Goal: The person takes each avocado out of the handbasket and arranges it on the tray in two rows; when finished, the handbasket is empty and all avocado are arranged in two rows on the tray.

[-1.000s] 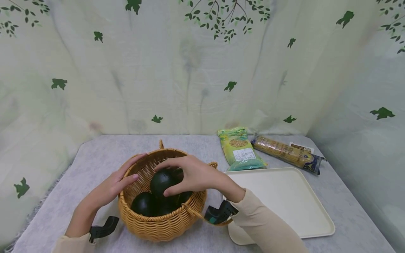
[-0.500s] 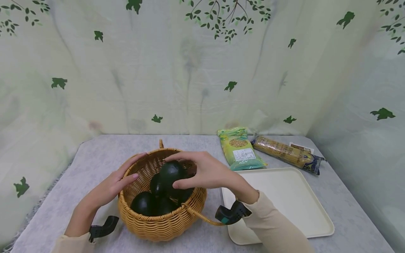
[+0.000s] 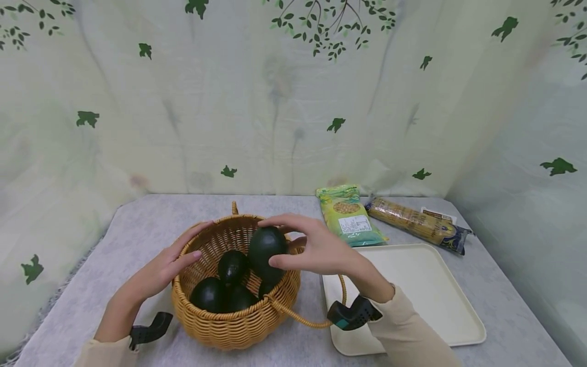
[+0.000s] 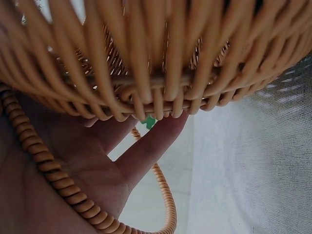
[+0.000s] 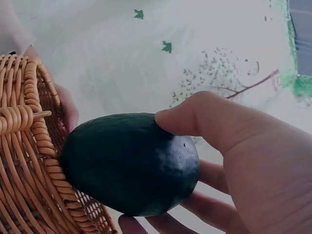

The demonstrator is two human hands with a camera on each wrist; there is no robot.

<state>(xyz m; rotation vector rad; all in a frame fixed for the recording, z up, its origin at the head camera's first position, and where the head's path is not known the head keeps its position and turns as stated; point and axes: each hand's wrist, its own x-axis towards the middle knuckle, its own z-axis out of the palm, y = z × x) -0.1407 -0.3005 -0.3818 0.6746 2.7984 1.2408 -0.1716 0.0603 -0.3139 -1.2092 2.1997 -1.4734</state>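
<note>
In the head view, a round wicker basket (image 3: 229,331) holds several dark green avocados (image 3: 208,294). My right hand (image 3: 316,247) grips one avocado (image 3: 267,250) between thumb and fingers, at the basket's right inner side and above the others. The right wrist view shows this avocado (image 5: 126,163) near the woven rim (image 5: 41,107), thumb on one side and fingers on the other. My left hand (image 3: 160,270) rests on the left rim with fairly straight fingers. Seen from the left wrist, its fingers (image 4: 153,151) touch the basket's weave (image 4: 165,58).
Right of the basket lies a cream tray (image 3: 412,295), partly under my right forearm. A yellow-green bag (image 3: 348,216) and a long pack of pasta (image 3: 412,221) lie behind it. The basket's handle (image 3: 302,320) hangs out toward the tray.
My right hand has moved right and slightly up with the avocado, away from the basket's middle. Another avocado below has come into view. The left hand stays on the rim.
</note>
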